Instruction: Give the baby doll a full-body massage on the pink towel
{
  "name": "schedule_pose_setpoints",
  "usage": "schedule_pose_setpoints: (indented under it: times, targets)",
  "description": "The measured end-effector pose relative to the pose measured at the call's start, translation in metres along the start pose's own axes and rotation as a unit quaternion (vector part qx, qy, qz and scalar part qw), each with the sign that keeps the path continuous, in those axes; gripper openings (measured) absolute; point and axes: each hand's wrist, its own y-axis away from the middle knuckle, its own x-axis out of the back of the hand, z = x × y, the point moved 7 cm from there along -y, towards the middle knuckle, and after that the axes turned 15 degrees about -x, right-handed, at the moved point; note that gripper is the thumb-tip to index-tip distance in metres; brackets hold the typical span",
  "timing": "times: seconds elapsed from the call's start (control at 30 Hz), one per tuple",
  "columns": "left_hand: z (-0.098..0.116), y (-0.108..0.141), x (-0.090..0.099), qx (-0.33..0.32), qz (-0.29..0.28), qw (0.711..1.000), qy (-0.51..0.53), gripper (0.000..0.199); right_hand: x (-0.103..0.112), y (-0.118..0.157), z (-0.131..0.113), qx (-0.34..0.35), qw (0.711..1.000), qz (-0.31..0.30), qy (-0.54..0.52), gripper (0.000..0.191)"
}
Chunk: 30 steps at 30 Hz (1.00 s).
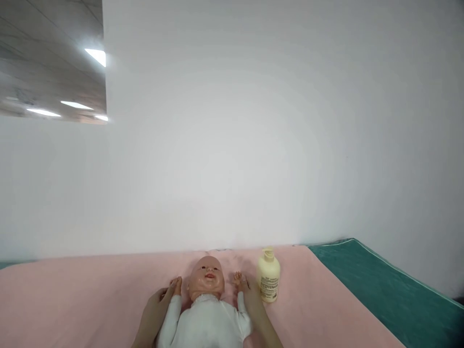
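A baby doll (208, 319) in a white long-sleeved top lies on its back on a pink cloth (90, 299), its arms bent up beside its head. At the doll's hand on the left of the view, my left hand (156, 309) is closed, with the fingers around it. My right hand (253, 300) grips the doll's other hand, thumb against the small palm and fingers behind it. The doll's lower body is cut off by the bottom of the view. Close to the right of my right hand stands a pale yellow pump bottle (268, 278), upright, its printed label facing me.
The pink cloth covers much of a green surface (380, 285), which shows at the right. A white wall (232, 135) rises directly behind it. At the upper left is a rectangular opening or mirror (50, 77) showing ceiling panels and lights.
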Motion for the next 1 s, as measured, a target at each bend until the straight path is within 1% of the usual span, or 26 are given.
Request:
schedule_pose_setpoints:
  times: [0.1, 0.17, 0.27, 0.37, 0.47, 0.53, 0.6, 0.7, 0.83, 0.9, 1.0]
  targets:
    - [-0.007, -0.003, 0.003, 0.013, 0.016, 1.0, -0.003, 0.05, 0.002, -0.002, 0.001, -0.004, 1.0, -0.007, 0.015, 0.054]
    - [-0.006, -0.002, 0.004, 0.014, 0.022, 1.0, -0.003, 0.051, 0.002, 0.002, -0.001, -0.003, 1.0, -0.006, 0.019, 0.054]
    - [0.002, 0.005, 0.007, 0.006, 0.037, 0.999, -0.009, 0.057, 0.001, 0.013, -0.006, 0.007, 1.0, -0.009, 0.021, 0.053]
    - [0.017, 0.018, 0.013, -0.016, 0.066, 0.997, -0.03, 0.062, 0.0, 0.031, -0.015, 0.046, 0.999, -0.016, 0.023, 0.05]
    - [0.033, 0.034, 0.018, -0.051, 0.091, 0.994, -0.044, 0.061, 0.004, 0.049, -0.023, 0.082, 0.996, 0.007, 0.035, 0.048]
    - [0.041, 0.044, 0.02, -0.077, 0.103, 0.991, -0.044, 0.062, 0.006, 0.059, -0.026, 0.091, 0.995, 0.021, 0.04, 0.047]
    - [0.046, 0.054, 0.022, -0.095, 0.114, 0.988, -0.043, 0.063, 0.008, 0.07, -0.028, 0.096, 0.994, 0.021, 0.042, 0.044]
    - [0.048, 0.071, 0.028, -0.101, 0.132, 0.985, -0.051, 0.064, 0.012, 0.089, -0.029, 0.096, 0.994, 0.021, 0.046, 0.041]
    - [0.046, 0.105, 0.046, -0.07, 0.16, 0.981, -0.088, 0.068, 0.023, 0.122, -0.026, 0.067, 0.996, 0.024, 0.046, 0.04]
    - [0.043, 0.124, 0.055, -0.059, 0.167, 0.978, -0.112, 0.068, 0.026, 0.139, -0.023, 0.053, 0.998, 0.001, 0.041, 0.038]
    - [0.042, 0.152, 0.067, -0.08, 0.181, 0.969, -0.145, 0.065, 0.031, 0.16, -0.017, 0.051, 0.998, -0.024, 0.035, 0.038]
